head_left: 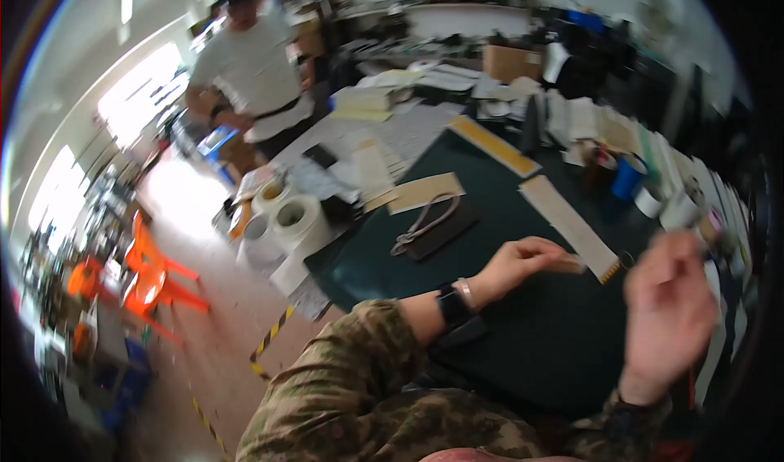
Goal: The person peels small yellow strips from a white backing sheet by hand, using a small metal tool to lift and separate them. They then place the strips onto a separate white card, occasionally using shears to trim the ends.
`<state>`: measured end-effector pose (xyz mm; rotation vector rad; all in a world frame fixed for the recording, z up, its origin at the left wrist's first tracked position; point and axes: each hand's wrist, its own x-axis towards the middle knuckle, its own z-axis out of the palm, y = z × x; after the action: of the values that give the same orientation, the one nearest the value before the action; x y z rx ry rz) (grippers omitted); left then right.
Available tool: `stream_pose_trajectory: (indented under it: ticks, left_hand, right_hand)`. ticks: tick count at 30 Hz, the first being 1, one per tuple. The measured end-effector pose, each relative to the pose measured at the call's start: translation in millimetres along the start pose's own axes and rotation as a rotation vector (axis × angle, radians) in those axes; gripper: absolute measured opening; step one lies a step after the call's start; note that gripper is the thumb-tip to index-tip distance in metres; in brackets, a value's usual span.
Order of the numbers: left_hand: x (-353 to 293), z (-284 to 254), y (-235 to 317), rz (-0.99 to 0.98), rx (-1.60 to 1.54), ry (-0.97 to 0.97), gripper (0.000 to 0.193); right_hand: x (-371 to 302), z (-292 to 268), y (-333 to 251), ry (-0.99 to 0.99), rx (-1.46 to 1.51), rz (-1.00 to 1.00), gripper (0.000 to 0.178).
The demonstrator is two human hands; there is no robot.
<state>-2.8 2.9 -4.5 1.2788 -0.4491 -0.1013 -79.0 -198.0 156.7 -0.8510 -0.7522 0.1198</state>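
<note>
My left hand (518, 267) reaches over the dark green table mat (523, 356), its fingers closed on a small tan block or strip (565, 263). Just beyond it lies a long pale strip (569, 223) with a yellow toothed near end. My right hand (670, 311) is raised at the right, smeared by motion, and its finger positions do not show clearly. A thin dark ring or loop (627, 258) shows between the strip and my right hand. Farther left on the mat rest a dark flat case (445, 232) and a grey cord strap (425, 227).
A yellow-edged strip (494, 146) and a tan card (426, 193) lie farther back. White rolls (299, 223) stand at the table's left. A blue roll (629, 176) and a white roll (651, 200) stand at right. Beyond are a standing person (251, 74) and an orange chair (151, 278).
</note>
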Motion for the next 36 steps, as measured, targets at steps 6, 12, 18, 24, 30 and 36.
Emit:
stream_pose_trajectory:
  ticks: [6,12,18,24,30,36]
  left_hand:
    - [4,7,12,-0.172,-0.046,0.051,0.03]
    - [-1,-6,4,-0.309,-0.137,0.128,0.027]
    - [-6,-12,5,-0.176,-0.148,0.086,0.023]
    - [-2,-12,-1,-0.106,-0.085,0.084,0.023]
    - [-13,-36,-4,-0.083,-0.108,0.165,0.023]
    - [1,-19,-4,-0.053,-0.1,0.105,0.022]
  right_hand:
    - [-16,47,6,-0.319,0.512,-0.053,0.023]
    - [3,13,20,-0.811,0.63,-0.085,0.028]
    - [36,7,28,-1.174,0.862,-0.084,0.028]
    - [25,11,29,-0.928,0.824,-0.052,0.026]
    - [36,14,54,-0.743,0.765,0.006,0.024]
    - [19,-23,17,-0.522,0.55,-0.026,0.022]
